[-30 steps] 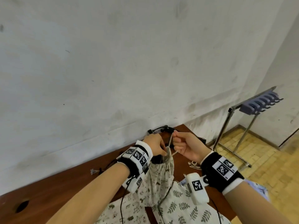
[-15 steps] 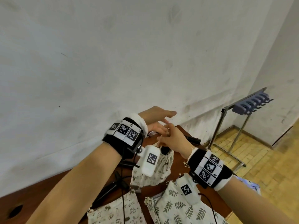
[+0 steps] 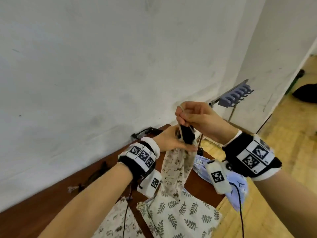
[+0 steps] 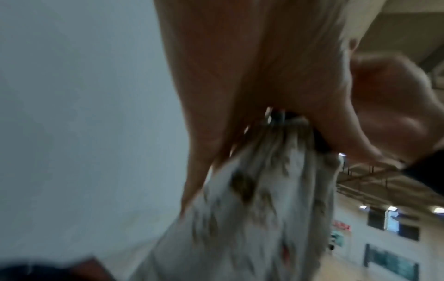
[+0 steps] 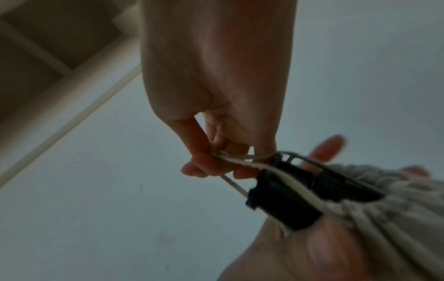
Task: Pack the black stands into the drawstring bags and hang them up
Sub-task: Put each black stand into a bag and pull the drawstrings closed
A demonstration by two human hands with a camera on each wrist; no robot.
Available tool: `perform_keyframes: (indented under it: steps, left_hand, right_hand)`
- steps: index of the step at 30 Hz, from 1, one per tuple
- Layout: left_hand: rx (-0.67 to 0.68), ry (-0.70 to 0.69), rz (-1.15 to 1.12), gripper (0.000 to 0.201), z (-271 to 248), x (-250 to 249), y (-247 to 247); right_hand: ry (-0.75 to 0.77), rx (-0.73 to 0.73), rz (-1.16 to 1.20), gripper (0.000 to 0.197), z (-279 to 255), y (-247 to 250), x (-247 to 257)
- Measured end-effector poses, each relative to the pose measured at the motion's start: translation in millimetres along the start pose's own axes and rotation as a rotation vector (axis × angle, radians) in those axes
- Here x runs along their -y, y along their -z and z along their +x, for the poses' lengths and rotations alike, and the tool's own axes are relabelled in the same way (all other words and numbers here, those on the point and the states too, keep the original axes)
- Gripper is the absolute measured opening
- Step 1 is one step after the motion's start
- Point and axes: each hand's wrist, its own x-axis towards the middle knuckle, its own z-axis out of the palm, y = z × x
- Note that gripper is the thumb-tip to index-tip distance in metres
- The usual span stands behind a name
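My left hand (image 3: 169, 140) grips the gathered neck of the drawstring bag (image 3: 175, 167), black stand (image 3: 187, 136) poking out; R hand (image 3: 199, 117) at 1 o'clock pinches the cord (image 5: 242, 160) taut above the table (image 3: 51, 203)

bag in my hands (image 3: 173, 167): cream, small brown animal print
stand poking from it (image 3: 187, 137): black
cord I pinch (image 5: 242, 161): off-white
leaf bag (image 3: 180, 213): cream, grey-green sprigs
third bag (image 3: 238, 184): pale lilac-blue
my wristbands (image 3: 137, 160): black with black-and-white square markers
table (image 3: 34, 206): reddish brown
rack hooks (image 3: 235, 95): grey-blue
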Motion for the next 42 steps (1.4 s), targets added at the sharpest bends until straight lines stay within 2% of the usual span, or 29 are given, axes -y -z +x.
perform_keyframes:
  steps: [1, 3, 6, 10, 13, 15, 17, 18, 20, 22, 23, 24, 26, 28, 29, 31, 33, 34, 35, 37, 39, 41, 42]
  left_hand:
    - [-0.052, -0.016, -0.073, 0.045, 9.5, 6.1, -16.6]
    - [-0.076, -0.019, -0.123, 0.041, 27.3, 15.6, -45.8]
    - [-0.015, -0.013, -0.129, 0.032, 50.3, 25.5, -78.4]
    - [0.005, -0.002, -0.130, 0.037, 86.2, 20.4, -101.7]
    - [-0.061, 0.001, -0.110, 0.033, 116.4, 7.2, -101.7]
    - [-0.150, 0.053, -0.178, 0.032, 136.1, 6.5, -95.9]
    - [-0.261, 0.132, -0.296, 0.037, 153.5, 15.1, -89.3]
    - [-0.308, 0.169, -0.381, 0.044, 159.9, 19.4, -86.0]
    - [-0.369, 0.227, -0.557, 0.059, 173.4, 24.2, -83.2]
    - [-0.367, 0.247, -0.700, 0.059, 188.1, 29.4, -82.3]
    - [-0.356, 0.247, -0.757, 0.052, 192.6, 31.7, -82.0]
    - [-0.348, 0.254, -0.805, 0.045, 195.6, 35.2, -82.1]
    - [-0.328, 0.285, -0.882, 0.040, 200.1, 46.0, -84.3]
    - [-0.287, 0.331, -0.917, 0.035, 199.4, 62.7, -87.4]
    - [-0.265, 0.367, -0.922, 0.031, 197.4, 73.2, -88.6]
    - [-0.251, 0.503, -0.840, 0.035, 188.0, 92.9, -87.7]
    - [-0.314, 0.706, -0.598, 0.056, 168.4, 116.3, -83.1]
    - [-0.340, 0.812, -0.469, 0.058, 154.5, 127.8, -80.0]
    - [-0.344, 0.885, -0.350, 0.054, 139.5, 150.6, -78.1]
    - [-0.209, 1.029, -0.061, 0.039, 104.2, 198.1, -79.4]
    - [-0.031, 1.194, 0.253, 0.042, 66.3, 251.7, -88.2]
    - [0.096, 1.311, 0.413, 0.039, 25.3, 333.3, -103.7]
    - [0.145, 1.340, 0.442, 0.033, 12.4, 337.6, -108.1]
  right_hand:
    - [-0.014, -0.022, -0.030, 0.010, -4.4, 5.5, 0.3]
    - [-0.057, -0.084, -0.078, 0.012, -17.7, 24.7, -0.2]
    - [-0.133, -0.120, -0.246, 0.011, -43.2, 55.5, 2.7]
    - [-0.131, -0.247, -0.242, 0.022, -63.1, 93.4, -0.7]
    - [-0.179, -0.210, -0.366, 0.028, -58.1, 129.7, 0.8]
    - [-0.277, -0.167, -0.575, 0.033, -53.8, 162.3, -4.5]
    - [-0.377, -0.210, -0.832, 0.061, -52.6, 194.6, -19.3]
    - [-0.428, -0.202, -0.837, 0.080, -53.3, 205.2, -30.5]
    - [-0.563, -0.023, -0.691, 0.112, -57.8, 217.9, -69.4]
    - [-0.673, 0.166, -0.494, 0.121, -64.3, 218.5, -117.5]
    - [-0.662, 0.173, -0.443, 0.117, -67.6, 218.5, -143.6]
    - [-0.647, 0.116, -0.419, 0.107, -69.5, 220.0, -165.4]
    - [-0.636, -0.042, -0.412, 0.072, -69.6, 224.7, -200.5]
    - [-0.641, -0.079, -0.427, 0.043, -69.2, 224.1, -226.4]
    - [-0.648, -0.060, -0.428, 0.036, -70.1, 223.2, -239.8]
    - [-0.672, -0.002, -0.430, 0.040, -71.3, 216.3, -260.7]
    - [-0.713, 0.029, -0.430, 0.063, -72.1, 207.8, -281.2]
    - [-0.726, 0.047, -0.456, 0.069, -71.6, 204.5, -293.0]
    - [-0.734, 0.082, -0.540, 0.063, -69.6, 201.4, -306.9]
    - [-0.759, 0.197, -0.804, 0.049, -66.4, 194.7, -334.7]
    - [-0.785, 0.256, -1.023, 0.043, -65.5, 188.1, -353.8]
    - [-0.784, 0.293, -1.147, 0.040, -65.2, 180.5, -369.3]
    - [-0.786, 0.303, -1.183, 0.043, -65.2, 176.6, -378.5]
